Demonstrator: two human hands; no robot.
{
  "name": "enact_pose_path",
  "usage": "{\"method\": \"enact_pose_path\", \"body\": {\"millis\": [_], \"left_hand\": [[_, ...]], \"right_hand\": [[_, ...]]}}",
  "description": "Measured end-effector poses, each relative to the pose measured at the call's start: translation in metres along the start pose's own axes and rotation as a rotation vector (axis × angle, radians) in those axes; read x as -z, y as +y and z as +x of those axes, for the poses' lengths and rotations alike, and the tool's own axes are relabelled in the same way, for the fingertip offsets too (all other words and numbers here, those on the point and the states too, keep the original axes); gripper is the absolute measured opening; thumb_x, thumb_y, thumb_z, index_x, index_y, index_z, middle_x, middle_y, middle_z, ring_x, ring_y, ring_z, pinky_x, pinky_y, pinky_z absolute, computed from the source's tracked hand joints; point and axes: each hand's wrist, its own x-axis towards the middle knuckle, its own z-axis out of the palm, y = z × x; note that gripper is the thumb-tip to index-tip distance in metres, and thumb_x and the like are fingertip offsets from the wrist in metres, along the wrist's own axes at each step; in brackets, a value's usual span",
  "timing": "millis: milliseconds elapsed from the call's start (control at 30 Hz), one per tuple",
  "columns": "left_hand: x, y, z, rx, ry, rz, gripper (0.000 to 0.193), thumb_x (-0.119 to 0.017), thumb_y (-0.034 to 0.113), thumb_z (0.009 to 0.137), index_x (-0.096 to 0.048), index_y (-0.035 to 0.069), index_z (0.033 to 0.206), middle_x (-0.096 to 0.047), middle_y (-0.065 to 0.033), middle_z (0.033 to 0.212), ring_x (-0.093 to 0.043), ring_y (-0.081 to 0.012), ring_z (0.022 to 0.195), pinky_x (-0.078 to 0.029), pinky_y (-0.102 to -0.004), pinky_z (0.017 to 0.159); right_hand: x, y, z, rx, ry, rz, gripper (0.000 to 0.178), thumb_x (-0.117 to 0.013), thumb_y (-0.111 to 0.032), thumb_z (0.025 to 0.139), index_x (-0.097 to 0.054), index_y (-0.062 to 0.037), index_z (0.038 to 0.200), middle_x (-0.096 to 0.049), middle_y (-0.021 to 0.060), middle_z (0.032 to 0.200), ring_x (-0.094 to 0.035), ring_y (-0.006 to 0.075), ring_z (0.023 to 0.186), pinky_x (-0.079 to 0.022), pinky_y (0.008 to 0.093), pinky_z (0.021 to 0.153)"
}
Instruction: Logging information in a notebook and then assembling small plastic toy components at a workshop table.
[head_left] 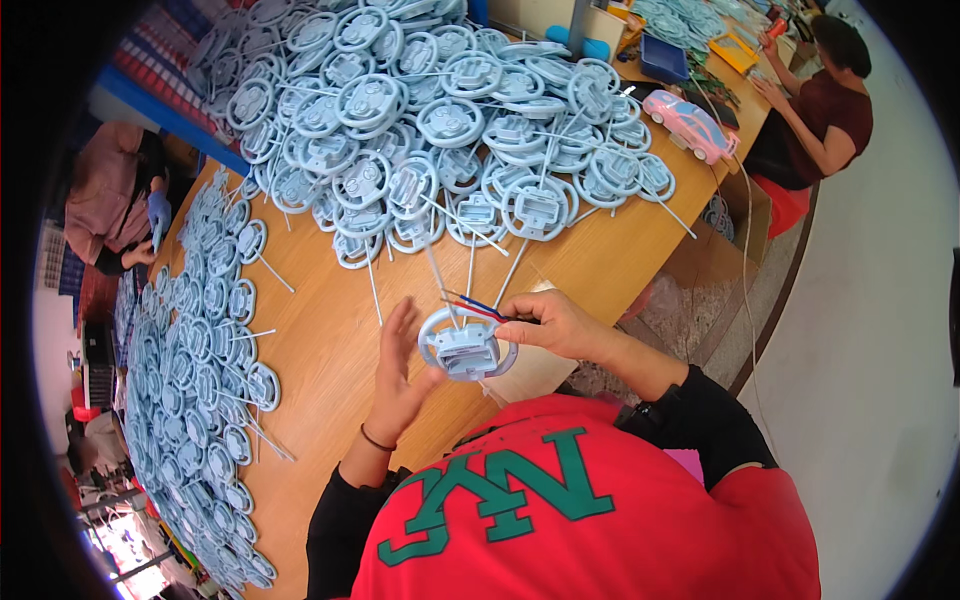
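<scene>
A light blue plastic toy steering wheel (467, 352), its hollow back facing up, is between my hands by the table's near edge. My right hand (560, 325) is closed at its upper right rim, pinching thin red and blue wires (478, 307) that point left over the wheel. A dark part shows by the fingertips. My left hand (400, 372) is open on the wheel's left, fingers raised and thumb near the rim; whether it touches cannot be seen. A pale thin rod rises behind the wheel.
Many similar wheels with pale rods form a large pile (370, 100) ahead and a spread (190, 400) at left on the wooden table (320, 350). A pink toy car (692, 125) and blue bin (664, 58) stand far right. Other people work at far left and far right.
</scene>
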Motion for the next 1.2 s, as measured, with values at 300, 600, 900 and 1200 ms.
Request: {"method": "enact_pose_path", "body": {"millis": [300, 600, 900, 1200], "left_hand": [[0.001, -0.006, 0.005, 0.440, -0.038, -0.367, 0.035, -0.052, 0.026, 0.098, -0.053, 0.001, 0.123, -0.063, -0.0048, 0.104, -0.064, -0.0152, 0.092, -0.055, -0.0320, 0.080], [-0.004, -0.011, 0.009, 0.384, 0.140, -0.418, 0.028, -0.053, 0.023, 0.098, -0.057, 0.001, 0.115, -0.063, -0.0027, 0.093, -0.062, -0.0103, 0.080, -0.055, -0.0293, 0.075], [-0.017, -0.022, 0.015, 0.397, 0.224, -0.617, 0.026, -0.053, 0.019, 0.098, -0.057, 0.001, 0.116, -0.063, -0.0034, 0.097, -0.062, -0.0113, 0.084, -0.054, -0.0305, 0.080], [-0.025, -0.019, 0.019, 0.414, 0.159, -0.728, 0.031, -0.052, 0.022, 0.098, -0.054, 0.001, 0.122, -0.062, -0.0052, 0.110, -0.061, -0.0150, 0.098, -0.052, -0.0319, 0.088]], "right_hand": [[0.003, -0.014, -0.028, 0.067, 0.130, -0.430, 0.030, -0.060, -0.029, 0.092, -0.050, -0.0057, 0.108, -0.062, 0.0121, 0.078, -0.062, 0.0275, 0.069, -0.046, 0.0363, 0.064], [0.001, -0.030, -0.028, 0.145, 0.096, -0.774, 0.020, -0.060, -0.024, 0.089, -0.052, -0.0058, 0.091, -0.060, 0.0151, 0.080, -0.059, 0.0356, 0.076, -0.045, 0.0433, 0.062], [0.007, -0.035, -0.025, 0.164, 0.102, -0.778, 0.018, -0.062, -0.024, 0.087, -0.055, -0.0071, 0.086, -0.060, 0.0121, 0.074, -0.060, 0.0330, 0.071, -0.044, 0.0400, 0.059], [0.008, -0.023, -0.019, 0.114, 0.105, -0.626, 0.017, -0.067, -0.020, 0.085, -0.059, -0.0050, 0.084, -0.057, 0.0080, 0.067, -0.055, 0.0190, 0.059, -0.042, 0.0326, 0.055]]}}
